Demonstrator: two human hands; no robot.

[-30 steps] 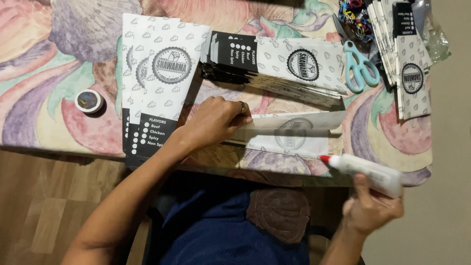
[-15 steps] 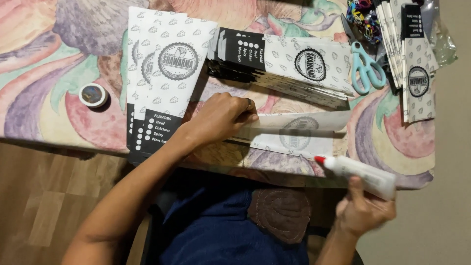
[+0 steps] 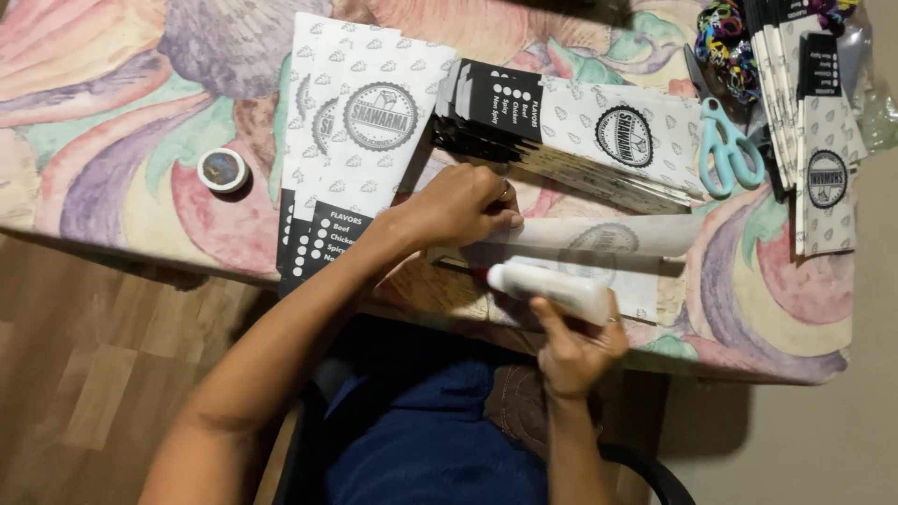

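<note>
At frame centre, the left hand (image 3: 463, 204) presses fingers together on a folded white paper bag (image 3: 599, 245); the right hand (image 3: 572, 351) grips a white plastic glue bottle (image 3: 552, 288) at its seam, so gluing seems underway, with flat printed sheets (image 3: 360, 140) left unglued.

Patterned table over a wooden floor
The table (image 3: 112, 112) bears swirling pink, purple and green shapes; brown wood-plank flooring (image 3: 84, 393) lies left, plain beige flooring (image 3: 795, 449) right.

Around one white glue bottle (image 3: 552, 291): two hands, one pair of teal scissors (image 3: 728, 147) up right, one small round tin (image 3: 224, 169) far left, three stacks of printed paper bags (image 3: 360, 150), and one folded bag (image 3: 599, 245) just above.
</note>
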